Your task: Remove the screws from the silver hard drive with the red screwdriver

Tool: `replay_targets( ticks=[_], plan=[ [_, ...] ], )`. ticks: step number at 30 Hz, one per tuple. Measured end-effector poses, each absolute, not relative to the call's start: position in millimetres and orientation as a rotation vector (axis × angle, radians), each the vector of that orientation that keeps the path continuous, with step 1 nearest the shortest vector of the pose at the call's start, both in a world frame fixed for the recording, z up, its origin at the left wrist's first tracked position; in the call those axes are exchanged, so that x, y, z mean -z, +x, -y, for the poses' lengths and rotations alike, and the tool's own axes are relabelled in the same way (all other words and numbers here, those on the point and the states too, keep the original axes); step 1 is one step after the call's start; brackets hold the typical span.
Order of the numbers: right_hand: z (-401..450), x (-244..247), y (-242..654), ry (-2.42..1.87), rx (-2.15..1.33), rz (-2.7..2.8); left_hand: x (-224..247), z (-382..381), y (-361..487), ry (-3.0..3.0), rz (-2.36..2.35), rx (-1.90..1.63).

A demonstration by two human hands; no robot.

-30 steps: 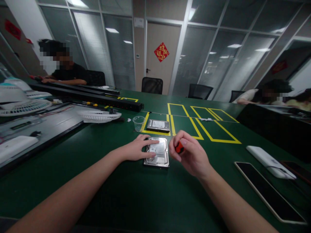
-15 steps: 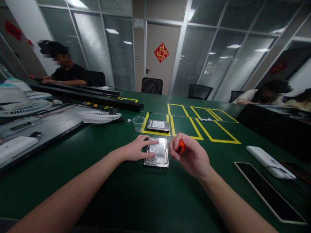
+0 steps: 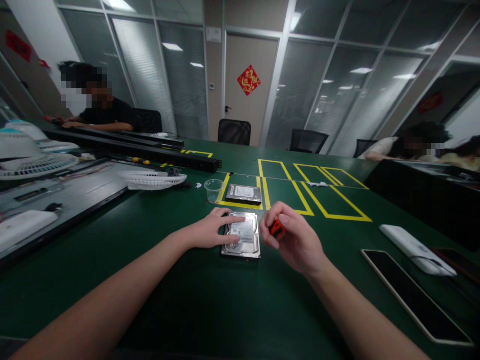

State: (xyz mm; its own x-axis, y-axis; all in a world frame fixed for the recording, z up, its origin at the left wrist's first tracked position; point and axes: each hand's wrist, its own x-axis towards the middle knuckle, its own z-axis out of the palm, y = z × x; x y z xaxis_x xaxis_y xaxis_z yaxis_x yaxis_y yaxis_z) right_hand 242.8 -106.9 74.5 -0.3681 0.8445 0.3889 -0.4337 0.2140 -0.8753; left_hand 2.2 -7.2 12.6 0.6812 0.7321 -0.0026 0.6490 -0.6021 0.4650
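Note:
A silver hard drive (image 3: 249,245) lies flat on the green table in front of me. Across its left part rests my left hand (image 3: 213,230), fingers spread over the label and lid. My right hand (image 3: 298,242) is closed around the red and black handle of a screwdriver (image 3: 276,229), just right of the drive. The screwdriver's shaft and tip cannot be made out. Behind the first drive, a second hard drive (image 3: 243,194) sits inside a yellow-taped rectangle. A clear plastic cup (image 3: 214,192) stands to its left.
Fan parts such as a white grille (image 3: 152,180), a metal panel (image 3: 86,200) and long black bars (image 3: 150,152) crowd the left. On the right lie a phone (image 3: 412,295), a white power bank (image 3: 416,250) and a black box (image 3: 423,200). Other people sit at both far sides.
The screwdriver handle has turned a little within my right hand, and its fingers have shifted slightly. My left hand and the hard drive have stayed in place.

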Motion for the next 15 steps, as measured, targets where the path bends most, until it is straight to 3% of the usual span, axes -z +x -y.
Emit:
replay_targets(
  ticks=[15],
  plan=[
    [105.4, -74.6, 243.0, -0.438, -1.420, 1.382, -14.6, 8.9, 3.1, 2.459, -1.081, -0.271]
  ],
)
